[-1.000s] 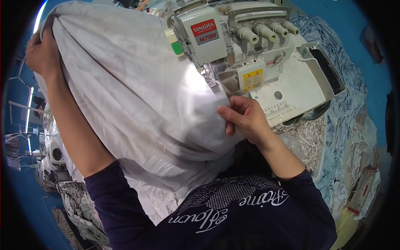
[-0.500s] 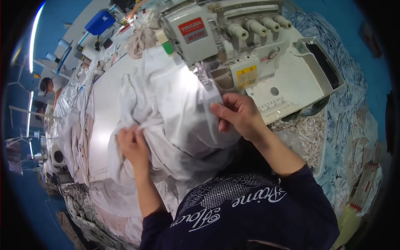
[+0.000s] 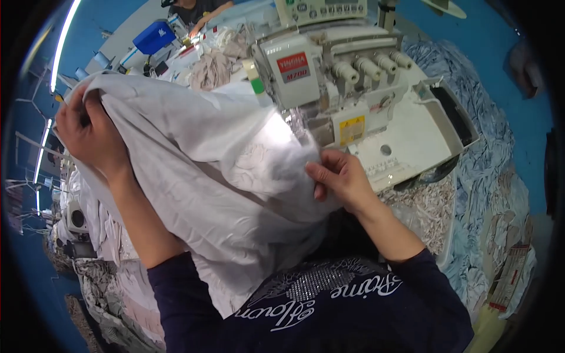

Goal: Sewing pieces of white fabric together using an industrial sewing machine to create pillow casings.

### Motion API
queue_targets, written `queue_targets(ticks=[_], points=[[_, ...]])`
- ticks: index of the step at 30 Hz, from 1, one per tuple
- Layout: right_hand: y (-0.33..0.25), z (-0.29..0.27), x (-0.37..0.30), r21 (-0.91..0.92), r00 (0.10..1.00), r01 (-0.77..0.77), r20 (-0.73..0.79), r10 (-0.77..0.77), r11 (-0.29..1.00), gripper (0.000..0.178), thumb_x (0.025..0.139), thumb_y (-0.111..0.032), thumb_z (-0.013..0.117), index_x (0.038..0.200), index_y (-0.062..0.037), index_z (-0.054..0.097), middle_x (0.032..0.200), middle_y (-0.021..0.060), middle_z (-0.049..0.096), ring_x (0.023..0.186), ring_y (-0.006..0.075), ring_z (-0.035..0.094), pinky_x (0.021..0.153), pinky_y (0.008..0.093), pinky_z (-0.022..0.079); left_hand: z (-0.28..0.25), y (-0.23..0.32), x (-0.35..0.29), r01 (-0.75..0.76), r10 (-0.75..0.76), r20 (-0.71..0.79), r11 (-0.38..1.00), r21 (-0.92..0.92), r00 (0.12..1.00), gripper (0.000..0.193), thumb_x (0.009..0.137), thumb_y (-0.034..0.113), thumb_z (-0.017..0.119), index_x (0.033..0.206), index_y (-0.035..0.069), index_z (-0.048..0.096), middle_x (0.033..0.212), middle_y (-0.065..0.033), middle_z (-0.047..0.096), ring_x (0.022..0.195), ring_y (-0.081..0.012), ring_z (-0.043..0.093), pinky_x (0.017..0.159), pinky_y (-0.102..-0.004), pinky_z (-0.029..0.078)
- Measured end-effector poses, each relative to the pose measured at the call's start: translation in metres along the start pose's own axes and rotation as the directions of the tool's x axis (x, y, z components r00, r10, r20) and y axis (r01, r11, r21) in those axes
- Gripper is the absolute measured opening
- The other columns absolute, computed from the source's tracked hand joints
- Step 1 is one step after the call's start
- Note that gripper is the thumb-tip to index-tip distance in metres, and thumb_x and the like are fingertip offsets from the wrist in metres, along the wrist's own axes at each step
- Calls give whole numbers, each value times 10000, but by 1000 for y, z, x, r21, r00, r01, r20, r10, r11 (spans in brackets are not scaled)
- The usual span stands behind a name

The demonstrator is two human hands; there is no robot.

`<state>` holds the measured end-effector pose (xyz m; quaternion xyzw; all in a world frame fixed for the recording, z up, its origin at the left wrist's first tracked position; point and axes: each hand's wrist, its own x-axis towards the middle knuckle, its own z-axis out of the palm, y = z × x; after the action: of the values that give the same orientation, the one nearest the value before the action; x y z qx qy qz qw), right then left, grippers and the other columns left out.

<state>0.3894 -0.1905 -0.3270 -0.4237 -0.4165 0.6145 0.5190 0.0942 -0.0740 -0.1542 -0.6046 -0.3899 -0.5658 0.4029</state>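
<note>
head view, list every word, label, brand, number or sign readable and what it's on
Wording not copied here; places only:
Red-and-grey plate on the sewing machine: legible lettering.
Dark shirt: white script, upside down.
Yellow label: marks too blurred.
Control panel: too small.
Bed scale: too blurred.
Blue box mark: too small.

Red and yellow machine labels (image 3: 292,61), shirt lettering (image 3: 366,289)

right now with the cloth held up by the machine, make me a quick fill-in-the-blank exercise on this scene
The person's ____ grip, the one farther from the sewing machine, holds up the pale cloth. The right grip pinches the cloth with its ____ on top. The machine carries a row of ____ cream dials. The label below those dials is mainly ____ in colour.
Missing words: left; thumb; four; yellow.
</note>
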Motion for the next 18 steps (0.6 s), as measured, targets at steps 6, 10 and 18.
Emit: queue_targets(ticks=[6, 10, 18], points=[[2, -2, -1, 37, 999, -10, 44, 8, 999, 240, 856, -219, 651, 747, -28, 558, 595, 0, 551, 498, 76, 552, 457, 208, 439, 20, -22, 32, 162, -165, -5, 976, -144, 986, 147, 848, 200, 639, 924, 84, 687, 900, -32, 621, 813, -144, 572, 712, -256, 455], [3, -4, -1, 40, 999, -3, 52, 1, 999, 223, 861, -206, 644, 750, -32, 558, 605, -2, 553, 503, 72, 552, 457, 205, 436, 32, -32, 49, 163, -165, -4, 977, -136, 986, 191, 840, 243, 646, 923, 76, 690, 916, -37, 636, 834, -140, 584, 732, -246, 458], [4, -4, 3, 36, 1000, -22, 0, 22, 999, 186, 845, -163, 657, 758, -38, 552, 593, 2, 538, 475, 85, 540, 430, 209, 415, 55, -63, 104, 180, -186, -88, 981, -67, 979, 404, 813, 442, 612, 1026, 105, 682, 950, -82, 675, 869, -192, 633, 789, -277, 462]])
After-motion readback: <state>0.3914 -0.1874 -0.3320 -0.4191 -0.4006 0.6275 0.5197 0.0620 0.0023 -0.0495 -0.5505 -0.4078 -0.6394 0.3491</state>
